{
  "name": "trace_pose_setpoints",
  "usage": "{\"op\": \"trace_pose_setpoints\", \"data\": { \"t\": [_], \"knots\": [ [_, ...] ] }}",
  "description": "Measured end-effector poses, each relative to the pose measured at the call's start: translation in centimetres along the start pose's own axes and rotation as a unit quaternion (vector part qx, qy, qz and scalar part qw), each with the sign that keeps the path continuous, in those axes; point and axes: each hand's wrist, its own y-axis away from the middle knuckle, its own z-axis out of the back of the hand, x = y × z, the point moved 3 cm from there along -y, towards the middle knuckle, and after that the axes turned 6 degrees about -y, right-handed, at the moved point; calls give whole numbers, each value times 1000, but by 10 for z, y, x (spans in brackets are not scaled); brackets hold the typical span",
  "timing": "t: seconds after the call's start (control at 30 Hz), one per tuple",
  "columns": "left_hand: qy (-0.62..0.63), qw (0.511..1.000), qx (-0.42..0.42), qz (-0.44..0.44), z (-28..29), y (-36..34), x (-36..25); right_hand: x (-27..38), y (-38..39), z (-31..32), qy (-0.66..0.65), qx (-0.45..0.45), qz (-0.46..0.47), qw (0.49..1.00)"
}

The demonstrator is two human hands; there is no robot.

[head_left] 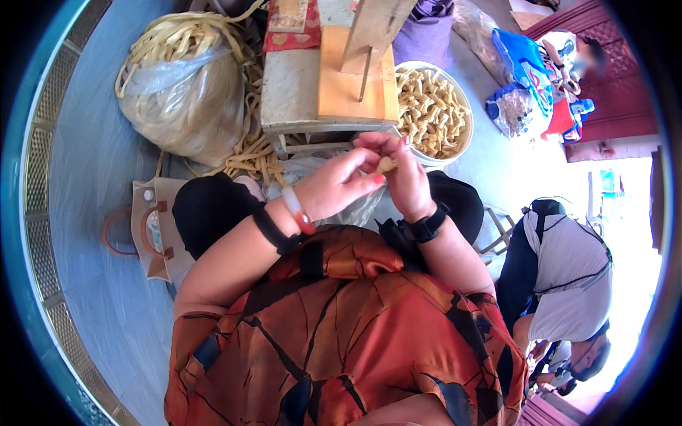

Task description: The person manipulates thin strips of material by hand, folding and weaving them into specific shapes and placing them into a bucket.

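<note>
In front of my lap, both hands meet around a small pale yellow knotted strip (pixel 386 165). My left hand (pixel 339 179) pinches it between thumb and fingers. My right hand (pixel 406 174) closes on it from the other side, its fingers partly overlapping the left ones. Just beyond my right hand stands a white tub (pixel 467 135) full of similar knotted pieces (pixel 430 106). Long flat pale yellow strips (pixel 259 160) trail down to the left of the small table, beside a large clear plastic bag (pixel 188 106) with more strips heaped on top.
Ahead is a low table (pixel 288 106) carrying a wooden board (pixel 334 99) with an upright plank and a thin rod. A beige handbag (pixel 160 227) is on the floor at left. Blue plastic packages (pixel 522 64) lie at the far right. Another person (pixel 568 263) bends over at right.
</note>
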Motion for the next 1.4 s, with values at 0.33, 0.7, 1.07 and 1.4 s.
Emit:
{"op": "trace_pose_setpoints", "data": {
  "t": [0.33, 0.7, 1.07, 1.4],
  "knots": [
    [-459, 863, -94, -186, 14, 31, -14, 17, 16, -17, 273, 170, -41, 946],
    [-487, 845, 29, -216, 12, 38, -28, 39, 27, -21, 305, 269, -83, 910],
    [-120, 992, -32, -28, 36, -3, -26, 66, -8, -14, 407, 116, 165, 891],
    [-120, 975, -173, -76, 59, -60, -21, 81, -60, -2, 475, 48, 249, 843]
  ]
}}
